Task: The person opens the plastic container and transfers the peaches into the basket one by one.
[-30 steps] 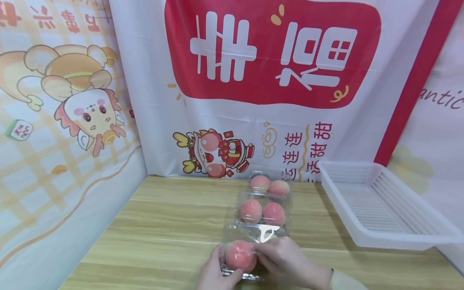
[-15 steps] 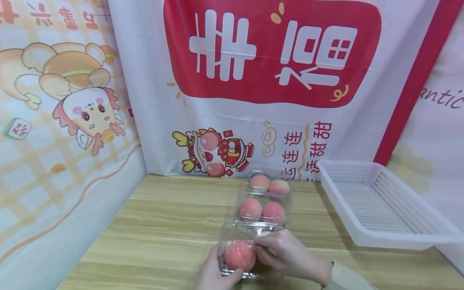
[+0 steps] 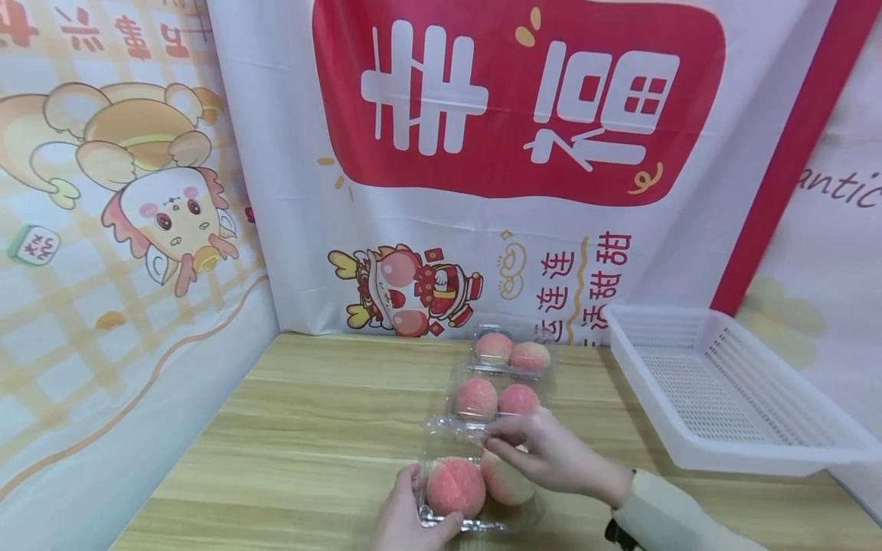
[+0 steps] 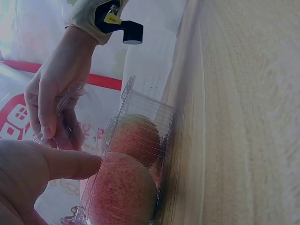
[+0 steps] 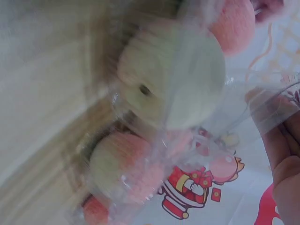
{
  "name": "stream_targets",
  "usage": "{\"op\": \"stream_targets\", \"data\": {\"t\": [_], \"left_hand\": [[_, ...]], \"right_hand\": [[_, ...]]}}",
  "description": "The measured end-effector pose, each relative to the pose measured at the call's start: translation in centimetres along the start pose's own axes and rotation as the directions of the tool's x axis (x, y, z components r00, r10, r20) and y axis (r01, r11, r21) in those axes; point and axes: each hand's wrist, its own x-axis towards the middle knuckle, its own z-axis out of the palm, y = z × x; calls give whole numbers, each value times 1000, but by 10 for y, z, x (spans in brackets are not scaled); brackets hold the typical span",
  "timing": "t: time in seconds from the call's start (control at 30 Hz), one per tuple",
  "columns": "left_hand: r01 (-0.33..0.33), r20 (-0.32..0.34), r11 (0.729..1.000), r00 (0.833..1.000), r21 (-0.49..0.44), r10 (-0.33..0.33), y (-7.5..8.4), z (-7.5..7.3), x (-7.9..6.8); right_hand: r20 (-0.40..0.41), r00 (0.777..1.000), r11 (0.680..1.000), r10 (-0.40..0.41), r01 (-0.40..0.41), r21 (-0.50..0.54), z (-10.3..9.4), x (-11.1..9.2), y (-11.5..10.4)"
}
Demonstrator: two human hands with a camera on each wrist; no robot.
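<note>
Two pink-and-cream peaches, one at left (image 3: 456, 487) and a paler one at right (image 3: 508, 482), sit side by side in a clear plastic clamshell box (image 3: 482, 526) near the table's front. My left hand (image 3: 409, 516) grips the box's left side, its thumb at the front edge. With thumb and fingers, my right hand (image 3: 561, 457) pinches the clear lid (image 3: 448, 438), which stands raised above the base. In the right wrist view, the film-like lid reaches the fingers of my right hand (image 5: 283, 159); that view is blurred.
Behind stand two more clear boxes, the middle one (image 3: 448, 417) and the far one (image 3: 475, 360), each with two peaches. A white plastic basket (image 3: 758, 451) lies at the right on the wood-patterned table (image 3: 296, 451). Printed cloths hang behind and at the sides.
My right hand has moved up and away from the box's front with the lid, and the right peach now shows more. The left hand stays on the box.
</note>
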Motion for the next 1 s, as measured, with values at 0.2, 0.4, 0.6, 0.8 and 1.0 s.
{"op": "stream_targets", "data": {"t": [0.2,0.4,0.6,0.8,1.0], "left_hand": [[29,8,999,1000,14,-29,1,0,0],[51,-1,998,999,27,-51,1,1,1],[71,19,997,997,15,-71,1,-1,3],[64,35,998,997,-4,-63,0,-2,2],[-15,28,1000,999,3,15,-4,-3,1]], "right_hand": [[90,996,998,24,-18,-67,-18,19,-1],[222,969,991,108,-87,-101,-39,40,-1],[258,957,981,134,-91,-171,-51,57,9],[218,955,972,200,-165,-169,-56,63,22],[168,966,973,197,-172,-154,-59,69,35]]}}
